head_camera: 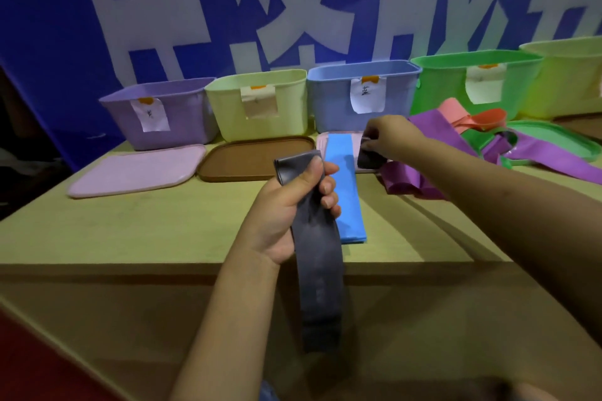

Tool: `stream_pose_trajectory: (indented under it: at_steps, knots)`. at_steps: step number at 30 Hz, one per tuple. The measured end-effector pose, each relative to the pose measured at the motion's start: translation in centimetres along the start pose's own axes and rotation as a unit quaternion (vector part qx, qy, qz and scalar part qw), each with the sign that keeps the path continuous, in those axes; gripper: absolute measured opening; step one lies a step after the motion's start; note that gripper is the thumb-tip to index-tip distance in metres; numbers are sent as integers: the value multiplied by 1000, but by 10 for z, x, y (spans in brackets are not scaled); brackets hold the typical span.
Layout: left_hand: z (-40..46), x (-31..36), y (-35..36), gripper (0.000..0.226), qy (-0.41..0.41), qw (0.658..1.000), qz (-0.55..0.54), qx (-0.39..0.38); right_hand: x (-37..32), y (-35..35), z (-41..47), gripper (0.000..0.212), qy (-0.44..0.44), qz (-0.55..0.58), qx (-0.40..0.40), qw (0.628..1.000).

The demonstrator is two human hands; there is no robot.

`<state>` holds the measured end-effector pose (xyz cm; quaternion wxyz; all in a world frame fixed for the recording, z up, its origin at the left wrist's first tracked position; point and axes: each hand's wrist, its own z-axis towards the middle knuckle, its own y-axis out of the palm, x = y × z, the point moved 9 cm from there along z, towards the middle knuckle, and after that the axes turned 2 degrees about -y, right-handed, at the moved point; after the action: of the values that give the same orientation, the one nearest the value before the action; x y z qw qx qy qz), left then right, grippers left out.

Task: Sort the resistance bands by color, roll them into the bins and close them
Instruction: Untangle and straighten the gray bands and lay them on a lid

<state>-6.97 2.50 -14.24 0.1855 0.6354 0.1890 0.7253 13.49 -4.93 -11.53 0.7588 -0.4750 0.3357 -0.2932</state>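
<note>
My left hand (pixel 293 205) grips a dark grey resistance band (pixel 321 277) near its top; the band hangs down past the table's front edge. My right hand (pixel 387 137) pinches a second dark grey band (pixel 369 158) at the edge of the pile. A blue band (pixel 345 185) lies flat on the table between my hands. Purple bands (pixel 420 179), a pink band (pixel 454 109), an orange-red band (pixel 488 119) and a green band (pixel 479 137) lie tangled at the right. Open bins stand in a row at the back: purple (pixel 182 127), pale yellow (pixel 293 114), blue (pixel 332 107), green (pixel 439 88), yellow-green (pixel 570 85).
Lids lie in front of the bins: a pink lid (pixel 136 172), a brown lid (pixel 247 159), a pale pink lid (pixel 322 143) under the blue band, a green lid (pixel 553 137) under the pile. A blue banner with white characters hangs behind. The wooden table (pixel 130 231) ends near me.
</note>
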Motion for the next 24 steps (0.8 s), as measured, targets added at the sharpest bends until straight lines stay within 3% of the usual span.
stream_pose_trajectory:
  at_steps: [5, 10, 13, 16, 20, 24]
  knots:
    - [7, 2, -3, 23, 1, 999, -18, 30, 20, -47, -2, 21, 63, 192, 157, 967]
    - [15, 0, 6, 37, -21, 998, -52, 43, 26, -116, -14, 21, 80, 381, 276, 879]
    - [18, 0, 12, 40, -24, 995, -80, 48, 14, -145, -28, 16, 61, 479, 274, 832]
    - [21, -2, 16, 39, -31, 990, -125, 64, -9, -164, -48, 14, 21, 533, 240, 811]
    - [18, -3, 24, 44, -39, 989, -120, 78, -34, -178, -84, 14, -14, 551, 219, 805]
    - [11, -5, 37, 64, -56, 992, -98, 64, -67, -182, -131, 11, -93, 529, 214, 816]
